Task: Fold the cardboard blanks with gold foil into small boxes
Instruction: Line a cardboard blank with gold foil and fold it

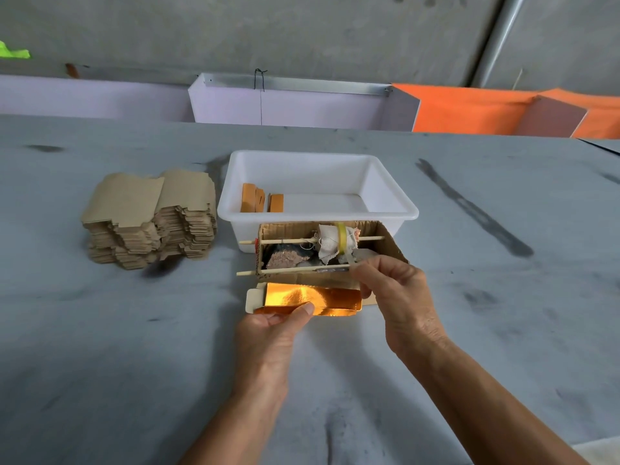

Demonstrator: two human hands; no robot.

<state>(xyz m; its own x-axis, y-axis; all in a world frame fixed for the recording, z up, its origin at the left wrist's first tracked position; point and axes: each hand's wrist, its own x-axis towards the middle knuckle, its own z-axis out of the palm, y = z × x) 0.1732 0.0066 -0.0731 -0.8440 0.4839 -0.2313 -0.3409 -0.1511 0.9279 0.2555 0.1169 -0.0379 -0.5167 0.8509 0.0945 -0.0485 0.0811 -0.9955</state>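
Observation:
A gold-foil cardboard blank (315, 301) is held above the grey table, partly folded, foil side up. My left hand (275, 330) grips its near left edge, thumb pressing on the foil. My right hand (392, 297) pinches the blank's right end, fingers curled over it. A tall stack of brown flat blanks (147, 216) lies to the left. Inside the white plastic tub (399, 199) behind lie a few finished orange-gold pieces (261, 199).
An open cardboard box (389, 243) with two wooden sticks, a cloth wad and a yellow tape roll sits right behind the held blank, against the tub. Purple and orange boards stand along the table's far edge. The grey table (134, 364) surface is stained.

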